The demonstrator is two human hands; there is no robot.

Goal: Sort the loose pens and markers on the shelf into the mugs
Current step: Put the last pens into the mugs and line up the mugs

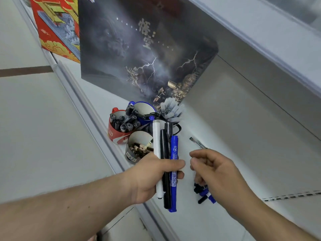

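My left hand (152,178) grips a bundle of markers (165,153) upright: a white one, black ones and a blue one. My right hand (213,169) hovers just right of the bundle, fingers loosely curled, holding nothing I can see. Under it, several blue and black markers (205,193) lie loose on the white shelf (225,119). A thin pen (197,142) lies farther back. Behind the bundle stand a red mug (115,134) full of black pens, a blue mug (145,108), a grey mug (137,148) with tan and black pens, and a black mug holding clear-capped pens (171,110).
A large dark poster box (147,49) leans against the shelf's back behind the mugs. A red and gold box (57,26) stands further left. The shelf's front rail (83,94) runs diagonally, with pale floor (34,119) beyond it. An upper shelf edge (260,40) overhangs at right.
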